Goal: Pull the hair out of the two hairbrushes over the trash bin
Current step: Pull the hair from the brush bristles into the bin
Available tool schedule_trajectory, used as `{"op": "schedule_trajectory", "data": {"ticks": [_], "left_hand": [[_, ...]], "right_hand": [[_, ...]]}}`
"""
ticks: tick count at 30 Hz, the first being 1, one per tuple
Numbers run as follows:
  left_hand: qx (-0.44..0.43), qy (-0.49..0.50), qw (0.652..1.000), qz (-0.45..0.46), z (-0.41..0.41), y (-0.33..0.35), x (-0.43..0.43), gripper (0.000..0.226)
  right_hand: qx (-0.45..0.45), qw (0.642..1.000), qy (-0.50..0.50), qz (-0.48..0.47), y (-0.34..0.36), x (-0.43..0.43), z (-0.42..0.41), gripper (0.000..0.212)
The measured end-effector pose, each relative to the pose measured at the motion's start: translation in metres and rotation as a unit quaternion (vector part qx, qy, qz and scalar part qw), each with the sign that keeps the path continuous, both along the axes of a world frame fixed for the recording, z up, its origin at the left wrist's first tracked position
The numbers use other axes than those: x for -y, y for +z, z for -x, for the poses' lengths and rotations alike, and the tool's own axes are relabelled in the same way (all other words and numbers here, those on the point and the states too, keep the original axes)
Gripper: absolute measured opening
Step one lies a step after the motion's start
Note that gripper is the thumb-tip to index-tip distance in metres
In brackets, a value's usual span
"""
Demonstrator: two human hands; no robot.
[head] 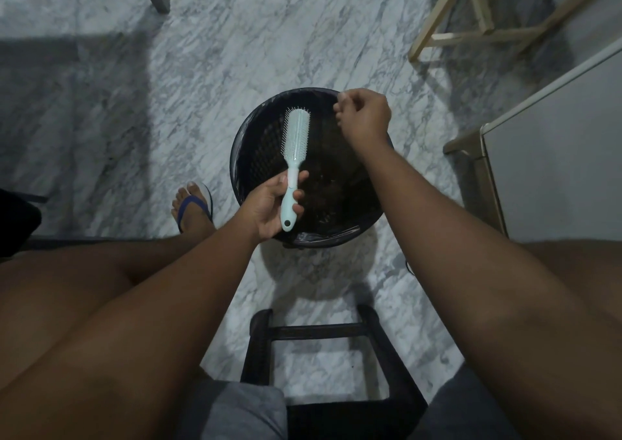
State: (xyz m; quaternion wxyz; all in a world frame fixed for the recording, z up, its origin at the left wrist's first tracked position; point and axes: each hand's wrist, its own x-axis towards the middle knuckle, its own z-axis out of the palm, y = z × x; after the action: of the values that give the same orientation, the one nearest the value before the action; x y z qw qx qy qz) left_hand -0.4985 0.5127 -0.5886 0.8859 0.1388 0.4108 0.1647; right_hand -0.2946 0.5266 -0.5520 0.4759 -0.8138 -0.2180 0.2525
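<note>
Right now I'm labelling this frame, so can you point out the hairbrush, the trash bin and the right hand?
hairbrush (297,137): head view, on the bristle head.
trash bin (235,157): head view, on the left rim.
right hand (365,116): head view, on the back of the hand.

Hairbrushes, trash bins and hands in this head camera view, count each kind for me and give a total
Hairbrushes: 1, a light blue hairbrush held by its handle in the left hand; no second one in view
Trash bins: 1, the black trash bin under the brush
Hands: 2, the left, and the right hand with fingers pinched over the bin
Total: 4
</note>
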Motion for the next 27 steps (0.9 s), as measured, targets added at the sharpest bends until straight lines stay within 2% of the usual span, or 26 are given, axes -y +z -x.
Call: {"op": "schedule_trajectory", "data": {"ticks": [3, 6, 9, 10, 12, 14, 16, 19, 21, 24, 27], "left_hand": [[0.0, 0.001, 1.0, 0.002, 0.003, 0.001, -0.003, 0.035], [0.002, -0.011, 1.0, 0.007, 0.005, 0.002, -0.003, 0.035], [-0.009, -0.038, 0.999, -0.004, 0.004, 0.002, -0.002, 0.032], [-0.01, -0.043, 0.999, -0.008, 0.002, 0.002, -0.002, 0.033], [-0.014, -0.048, 0.999, -0.014, 0.0, 0.003, -0.001, 0.034], [-0.015, -0.048, 0.999, -0.015, -0.003, 0.004, 0.001, 0.032], [-0.011, -0.039, 0.999, -0.014, -0.003, 0.005, 0.002, 0.03], [-0.012, -0.004, 1.0, 0.0, -0.002, 0.0, -0.001, 0.036], [-0.019, 0.01, 1.0, 0.005, 0.003, -0.003, -0.003, 0.04], [-0.021, -0.001, 1.0, 0.006, 0.008, -0.004, -0.004, 0.04], [-0.022, -0.034, 0.999, 0.0, 0.005, -0.001, -0.002, 0.04]], "right_hand": [[0.006, 0.999, 0.021, 0.047, -0.007, 0.011, -0.007, 0.02], [-0.058, 0.985, 0.103, 0.124, -0.026, 0.028, 0.004, 0.02], [-0.148, 0.981, 0.106, 0.067, -0.022, 0.028, 0.017, 0.021], [-0.149, 0.982, 0.107, 0.045, -0.018, 0.025, 0.019, 0.024], [-0.042, 0.99, 0.129, 0.047, -0.011, 0.019, 0.018, 0.025], [0.07, 0.983, 0.155, 0.075, -0.007, 0.017, 0.018, 0.015], [0.106, 0.98, 0.152, 0.068, -0.004, 0.014, 0.02, 0.012], [0.066, 0.996, 0.052, 0.029, 0.003, 0.009, 0.014, 0.018], [0.045, 0.998, 0.024, 0.046, 0.001, 0.01, 0.007, 0.026], [0.032, 0.995, 0.054, 0.072, -0.008, 0.019, 0.009, 0.032], [-0.059, 0.991, 0.102, 0.064, -0.015, 0.025, 0.019, 0.03]]}}
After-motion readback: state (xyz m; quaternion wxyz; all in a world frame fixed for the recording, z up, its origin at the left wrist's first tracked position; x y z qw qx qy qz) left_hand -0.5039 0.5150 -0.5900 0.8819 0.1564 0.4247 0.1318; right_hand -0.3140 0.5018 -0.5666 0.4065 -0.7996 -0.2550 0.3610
